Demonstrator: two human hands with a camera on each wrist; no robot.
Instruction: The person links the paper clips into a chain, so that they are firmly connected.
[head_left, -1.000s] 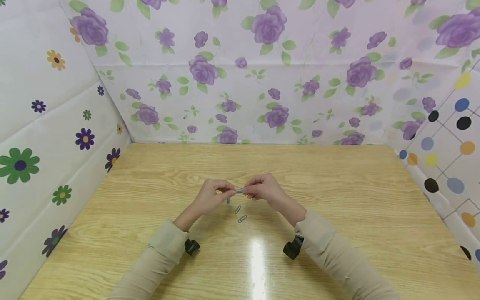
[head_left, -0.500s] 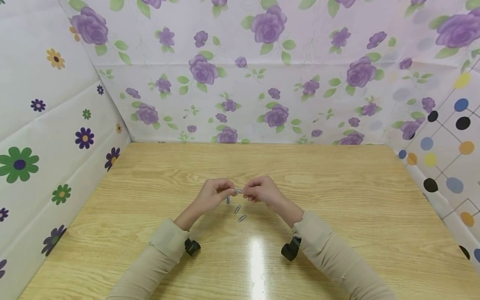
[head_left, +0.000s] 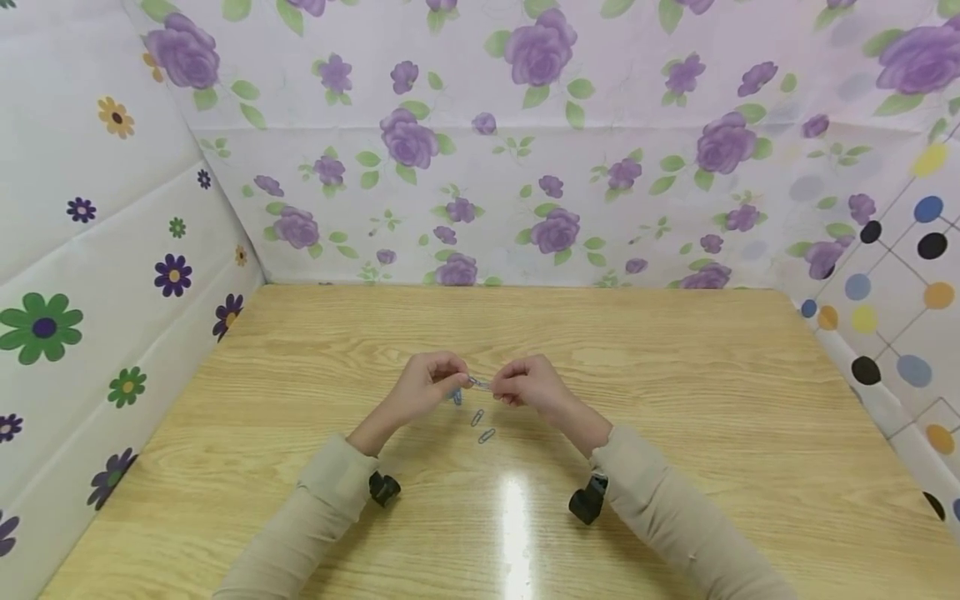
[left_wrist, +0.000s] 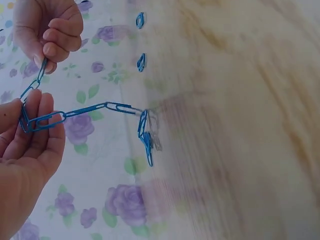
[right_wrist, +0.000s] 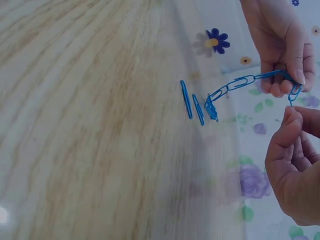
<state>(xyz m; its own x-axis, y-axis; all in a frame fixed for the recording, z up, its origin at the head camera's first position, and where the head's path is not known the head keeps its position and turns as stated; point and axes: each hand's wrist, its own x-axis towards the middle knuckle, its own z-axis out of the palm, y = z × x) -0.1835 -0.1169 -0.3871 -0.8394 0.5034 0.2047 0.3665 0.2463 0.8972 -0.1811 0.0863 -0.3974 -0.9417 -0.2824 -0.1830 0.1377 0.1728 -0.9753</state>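
My left hand [head_left: 429,387] pinches a chain of linked blue paper clips [left_wrist: 85,110] between thumb and fingers. From that hand the chain drapes down to a small bunched heap on the table, seen in both wrist views. My right hand [head_left: 534,386] pinches the paper clip [left_wrist: 43,68] at the chain's other end, most of it covered by the fingertips. A short linked stretch spans the gap between the two hands. Two loose paper clips, one farther [head_left: 477,417] and one nearer [head_left: 487,436], lie apart on the table below the hands.
The wooden table [head_left: 675,358] runs back to a wall covering with purple flowers [head_left: 555,231]. Patterned sheets also stand at the left [head_left: 45,250] and right [head_left: 900,333]. A small black camera hangs at each wrist, left [head_left: 384,489] and right [head_left: 587,500].
My hands have drawn slightly apart, and more of the linked paper clips shows between them. Both loose clips have stayed where they lay.
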